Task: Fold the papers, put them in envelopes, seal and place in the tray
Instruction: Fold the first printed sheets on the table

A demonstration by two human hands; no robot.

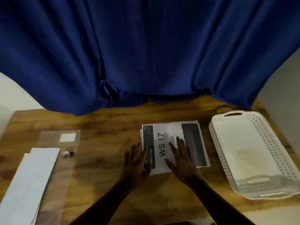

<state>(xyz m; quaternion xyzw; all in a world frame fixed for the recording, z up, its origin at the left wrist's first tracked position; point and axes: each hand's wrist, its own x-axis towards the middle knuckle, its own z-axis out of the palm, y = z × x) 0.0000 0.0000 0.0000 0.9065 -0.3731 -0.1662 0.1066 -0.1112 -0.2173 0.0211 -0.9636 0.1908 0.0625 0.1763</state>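
White papers (174, 144) marked "WS 17"

The stack of papers (174, 143) lies flat on the bench in front of me, its sheets slightly fanned at the left and far edges. The top sheet is white with "WS 17" printed sideways down its middle and a dark printed block along each side. To my left the white envelopes (30, 177) lie in a long overlapping pile running toward the bench's near corner, partly over a clear plastic sleeve. To the right of the papers, near them, sits the white perforated tray (279, 153), handles cut into its near and far ends.
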